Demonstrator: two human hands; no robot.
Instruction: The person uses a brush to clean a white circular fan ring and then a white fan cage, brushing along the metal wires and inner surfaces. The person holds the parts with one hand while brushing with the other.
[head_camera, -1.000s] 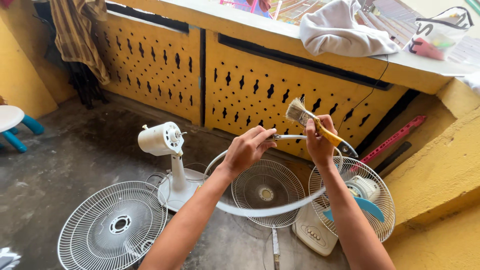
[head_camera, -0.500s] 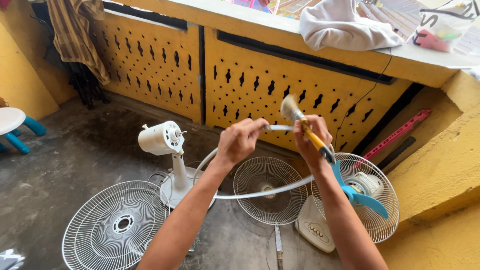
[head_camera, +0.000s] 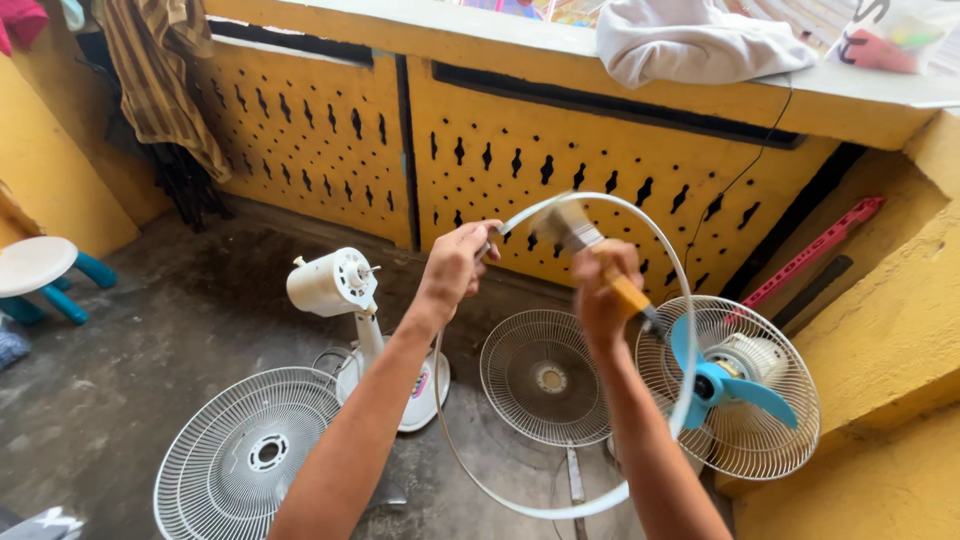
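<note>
My left hand (head_camera: 455, 262) grips a thin white plastic fan-guard ring (head_camera: 668, 262) at its top left and holds it upright in the air. In my right hand (head_camera: 603, 292) is a paintbrush (head_camera: 588, 247) with a yellow handle; its pale bristles lie against the top of the ring, blurred by motion. The ring loops down around my right forearm to just above the floor.
On the concrete floor stand a white fan motor on its base (head_camera: 338, 285), two loose wire grilles (head_camera: 250, 455) (head_camera: 545, 375) and a fan with blue blades (head_camera: 730, 385). A yellow perforated wall (head_camera: 330, 140) runs behind, a raised yellow ledge (head_camera: 880, 330) on the right, a small stool (head_camera: 35, 265) left.
The ring has swung from lying nearly flat to standing upright. Both hands have shifted slightly, and the brush now sweeps along the ring's top.
</note>
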